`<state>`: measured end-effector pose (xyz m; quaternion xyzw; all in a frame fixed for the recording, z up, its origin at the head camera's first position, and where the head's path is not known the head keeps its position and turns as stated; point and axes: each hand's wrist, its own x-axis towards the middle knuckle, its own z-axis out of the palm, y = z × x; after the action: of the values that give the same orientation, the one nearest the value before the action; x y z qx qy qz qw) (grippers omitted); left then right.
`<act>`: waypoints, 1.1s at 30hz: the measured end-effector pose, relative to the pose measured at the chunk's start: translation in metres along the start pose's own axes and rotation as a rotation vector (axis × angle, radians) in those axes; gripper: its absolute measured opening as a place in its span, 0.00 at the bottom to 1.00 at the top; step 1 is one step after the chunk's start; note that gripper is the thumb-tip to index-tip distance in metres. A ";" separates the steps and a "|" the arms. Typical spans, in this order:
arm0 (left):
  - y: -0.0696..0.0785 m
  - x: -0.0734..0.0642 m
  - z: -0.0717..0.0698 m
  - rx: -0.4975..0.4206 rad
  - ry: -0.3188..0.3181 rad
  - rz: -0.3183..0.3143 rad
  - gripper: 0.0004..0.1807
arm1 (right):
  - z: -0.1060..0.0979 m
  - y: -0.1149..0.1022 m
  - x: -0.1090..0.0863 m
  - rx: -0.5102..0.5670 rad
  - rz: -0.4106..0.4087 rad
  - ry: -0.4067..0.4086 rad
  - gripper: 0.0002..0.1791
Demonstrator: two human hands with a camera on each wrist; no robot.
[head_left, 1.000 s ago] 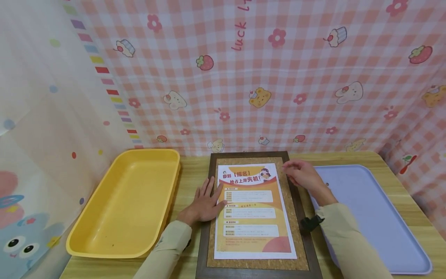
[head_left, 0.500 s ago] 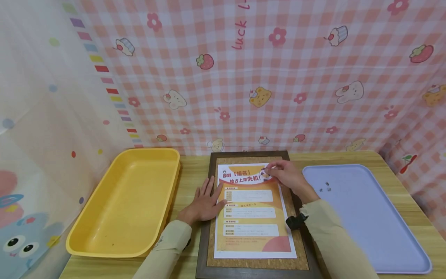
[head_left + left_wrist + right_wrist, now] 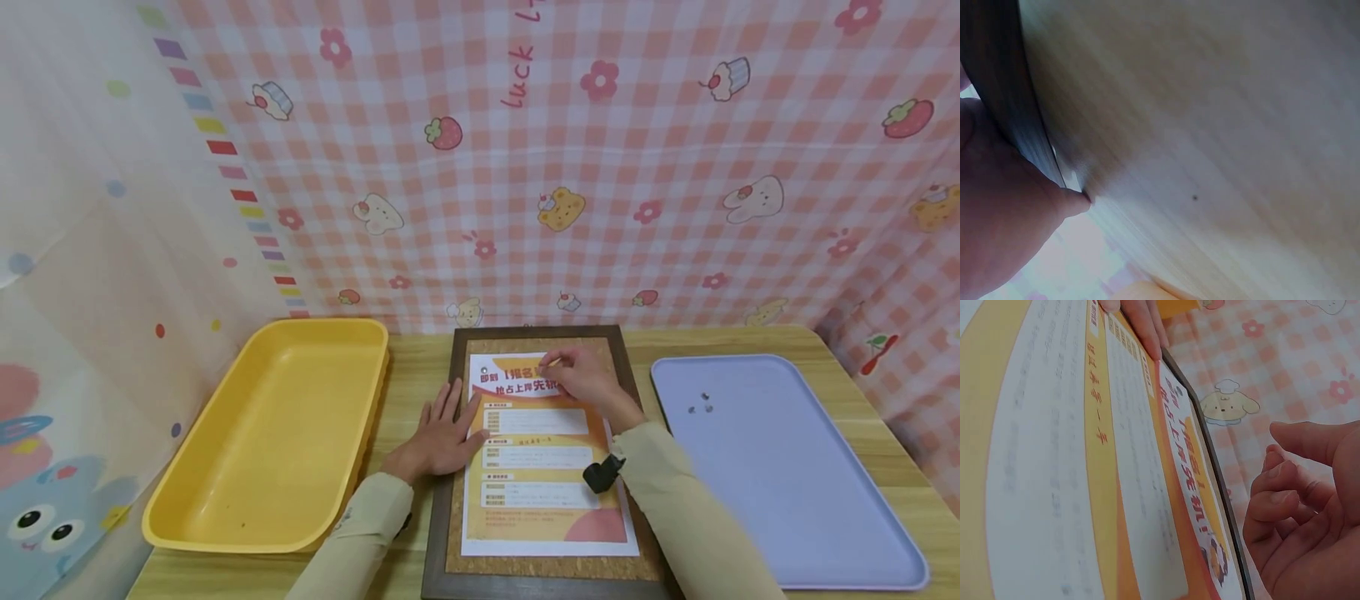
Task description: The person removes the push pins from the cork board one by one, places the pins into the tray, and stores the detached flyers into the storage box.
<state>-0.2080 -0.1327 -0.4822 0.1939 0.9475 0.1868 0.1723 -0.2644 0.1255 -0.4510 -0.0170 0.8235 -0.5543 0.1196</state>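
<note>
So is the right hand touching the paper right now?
Apart. The right wrist view shows a strip of checkered curtain between the right hand, with its fingers curled, and the dark frame around the paper.

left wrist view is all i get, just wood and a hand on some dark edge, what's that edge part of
Observer: It is the frame of a cork board.
Operator: where's the other hand
Observer: The right hand is over the upper right part of a printed sheet on the board.
Operator: anything off to the right of the board
Observer: Three small shiny bits, too small to name, lie in the far left part of a purple tray.
</note>
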 end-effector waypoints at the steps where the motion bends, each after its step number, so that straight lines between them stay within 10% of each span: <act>1: 0.000 0.000 0.000 0.001 -0.001 0.000 0.37 | 0.002 -0.001 0.000 0.000 -0.005 -0.008 0.08; 33: -0.001 0.003 0.000 0.007 -0.011 -0.006 0.40 | 0.067 -0.007 0.033 -0.078 0.011 0.045 0.09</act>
<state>-0.2109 -0.1327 -0.4832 0.1929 0.9477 0.1819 0.1774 -0.2824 0.0569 -0.4744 -0.0046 0.8471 -0.5213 0.1031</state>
